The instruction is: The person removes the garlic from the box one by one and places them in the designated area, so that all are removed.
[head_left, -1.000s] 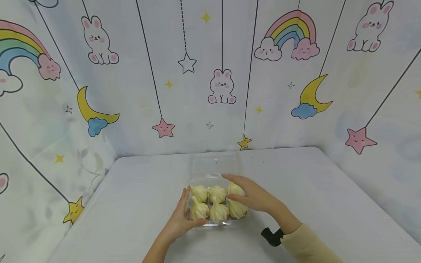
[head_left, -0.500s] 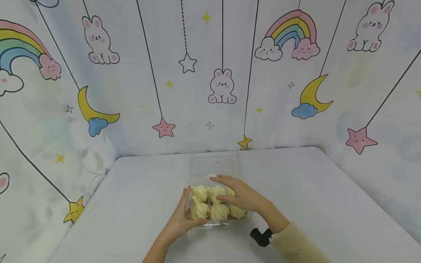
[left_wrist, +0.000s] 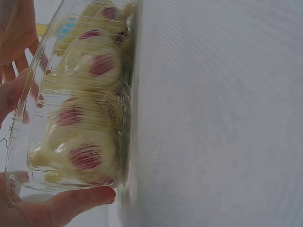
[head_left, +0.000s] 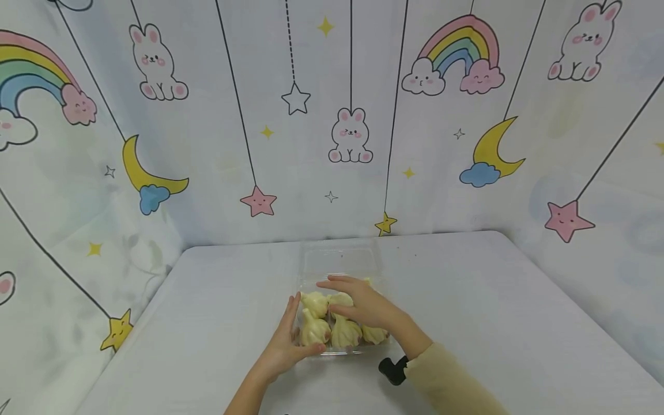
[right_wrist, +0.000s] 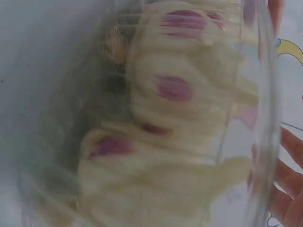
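Note:
Pale garlic bulbs with purple-marked undersides, several in two rows, sit in a clear plastic box. Its lid lies folded back behind it. My left hand rests against the box's left end, fingers extended along the side and thumb at the front corner. In the left wrist view, the thumb lies on the end wall. Over the right and middle bulbs, my right hand reaches with fingers stretched leftward and hides part of them. Nothing shows in its grasp; contact with the bulbs cannot be made out.
The box stands on a white-covered table with a patterned curtain behind it and at both sides. A black piece is at the right wrist, beside the beige sleeve.
My right hand has moved left over the box, from the right-hand bulbs toward the middle ones. The left hand and the box have stayed in place.

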A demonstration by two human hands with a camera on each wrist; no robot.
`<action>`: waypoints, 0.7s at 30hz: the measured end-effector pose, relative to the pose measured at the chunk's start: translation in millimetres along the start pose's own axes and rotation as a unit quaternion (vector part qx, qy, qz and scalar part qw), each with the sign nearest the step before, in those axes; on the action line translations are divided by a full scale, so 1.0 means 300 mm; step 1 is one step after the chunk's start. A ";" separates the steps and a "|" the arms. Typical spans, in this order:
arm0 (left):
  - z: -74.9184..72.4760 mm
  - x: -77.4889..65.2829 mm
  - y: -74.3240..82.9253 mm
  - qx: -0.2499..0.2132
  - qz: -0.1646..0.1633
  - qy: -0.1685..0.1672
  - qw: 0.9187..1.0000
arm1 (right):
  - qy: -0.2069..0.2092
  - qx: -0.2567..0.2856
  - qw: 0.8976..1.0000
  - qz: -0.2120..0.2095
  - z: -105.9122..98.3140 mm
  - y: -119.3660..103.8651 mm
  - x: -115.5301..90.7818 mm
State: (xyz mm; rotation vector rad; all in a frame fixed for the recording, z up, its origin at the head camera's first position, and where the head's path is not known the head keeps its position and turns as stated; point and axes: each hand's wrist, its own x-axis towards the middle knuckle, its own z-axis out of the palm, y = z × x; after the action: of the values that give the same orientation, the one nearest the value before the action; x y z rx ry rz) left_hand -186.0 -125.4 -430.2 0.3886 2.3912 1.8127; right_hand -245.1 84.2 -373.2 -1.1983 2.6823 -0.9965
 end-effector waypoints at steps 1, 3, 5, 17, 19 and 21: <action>0.000 0.001 0.000 -0.002 0.000 -0.001 1.000 | -0.002 0.001 1.000 0.002 0.005 0.002 0.005; 0.000 0.001 0.000 -0.006 0.000 -0.005 1.000 | -0.007 0.007 1.000 0.008 0.015 0.003 0.014; 0.000 0.000 0.001 -0.011 -0.002 -0.006 1.000 | -0.013 0.014 1.000 0.012 0.024 0.001 0.023; -0.002 -0.001 0.001 -0.008 0.005 -0.009 1.000 | -0.024 0.003 0.999 0.029 0.072 0.006 0.059; -0.001 -0.002 0.000 -0.008 0.003 -0.008 1.000 | -0.025 0.003 0.999 0.034 0.079 0.011 0.066; 0.001 -0.003 -0.001 -0.009 0.001 -0.007 1.000 | -0.025 0.001 0.999 0.037 0.085 0.013 0.072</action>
State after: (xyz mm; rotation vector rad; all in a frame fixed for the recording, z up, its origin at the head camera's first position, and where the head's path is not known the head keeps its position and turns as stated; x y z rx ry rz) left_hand -185.2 -125.6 -430.6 0.3988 2.3648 1.8249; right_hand -255.5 57.7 -391.2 -1.1002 2.6655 -0.9455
